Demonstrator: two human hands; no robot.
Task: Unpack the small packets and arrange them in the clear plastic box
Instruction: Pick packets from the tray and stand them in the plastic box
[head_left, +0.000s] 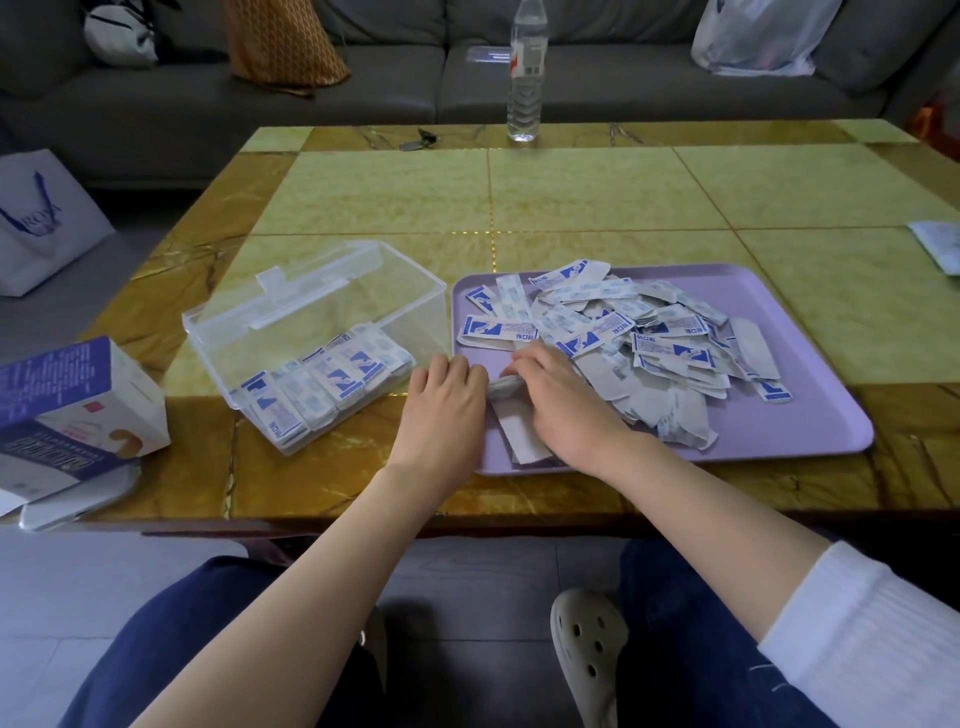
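Note:
A clear plastic box (291, 322) with its lid up stands left of a lilac tray (810, 410). Inside the box, a row of small white-and-blue packets (322, 387) lies along the near wall. A loose heap of the same packets (639, 338) covers the tray's middle. My left hand (441, 405) and my right hand (561, 400) meet over the tray's near left corner, both gripping a small stack of packets (503, 385) between them. More white packets (522, 434) lie flat under my right wrist.
An opened blue-and-white carton (72, 410) lies at the table's left edge on a white flat thing. A water bottle (525, 73) and keys (418, 140) are at the far edge. A paper (940, 247) lies far right. A sofa stands beyond.

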